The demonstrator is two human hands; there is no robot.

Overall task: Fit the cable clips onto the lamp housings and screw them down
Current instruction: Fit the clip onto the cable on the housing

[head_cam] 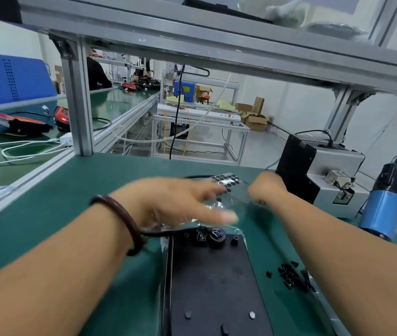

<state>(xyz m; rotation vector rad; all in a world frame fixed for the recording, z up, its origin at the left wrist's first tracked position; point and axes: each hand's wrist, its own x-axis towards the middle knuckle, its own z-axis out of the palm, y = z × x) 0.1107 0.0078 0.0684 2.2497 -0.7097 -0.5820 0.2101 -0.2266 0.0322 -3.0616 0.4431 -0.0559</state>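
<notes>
Black lamp housing (217, 275) lies on the green bench (59, 190) before me; my left hand (168, 202) is spread over a clear dotted sheet (229, 181), my right hand (267, 187) curled at its edge, grip unclear.

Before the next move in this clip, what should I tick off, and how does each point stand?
1. The housing lies flat on the bench, within reach: ok.
2. The small black parts are piled right of the housing: ok; clips or screws, cannot tell.
3. A clip fitted at the cable entry: cannot tell; wires show, the detail is too small.
4. The screwdriver hangs at the right, no hand on it: ok.
5. The left hand is free, fingers straight over the dotted sheet: ok.
6. The right hand is curled at the sheet's edge; holding anything: cannot tell.
</notes>
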